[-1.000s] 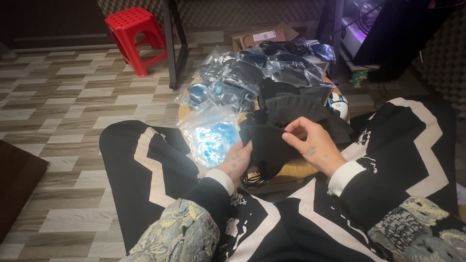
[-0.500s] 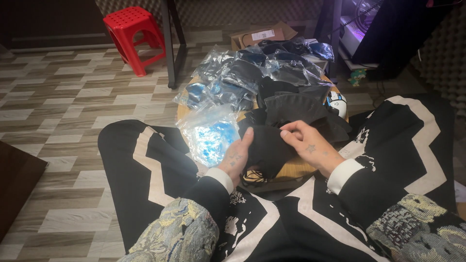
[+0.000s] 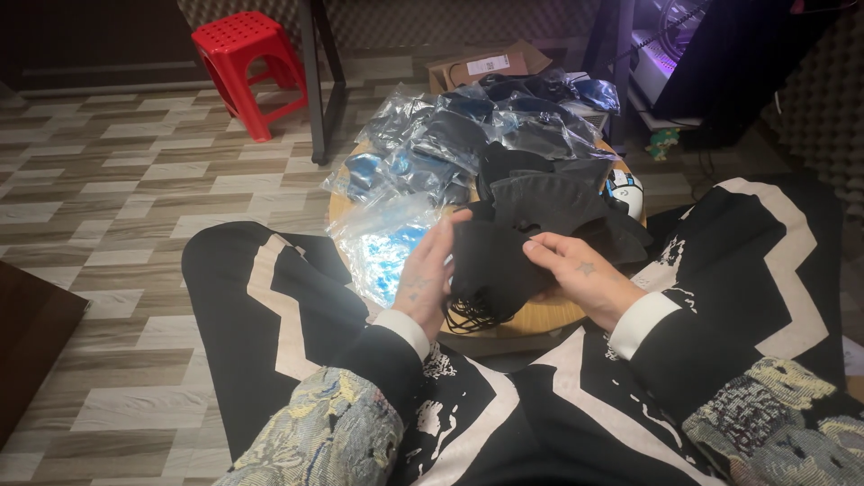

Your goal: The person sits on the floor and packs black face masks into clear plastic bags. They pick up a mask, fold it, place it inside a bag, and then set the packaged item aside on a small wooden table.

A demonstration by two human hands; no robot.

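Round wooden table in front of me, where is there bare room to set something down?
On the round wooden table, only the near rim, under the left hand and right hand holding a black fabric mask, shows bare. Clear plastic bags and loose black masks crowd the rest.

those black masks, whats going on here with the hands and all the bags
A seated person holds a stack of black face masks in both hands: the left hand supports its side, and the right hand pinches the top edge. More loose black masks lie just beyond on a small round wooden table. Clear plastic bags of dark items crowd the table's far side, and a bag with blue contents lies by the left hand.
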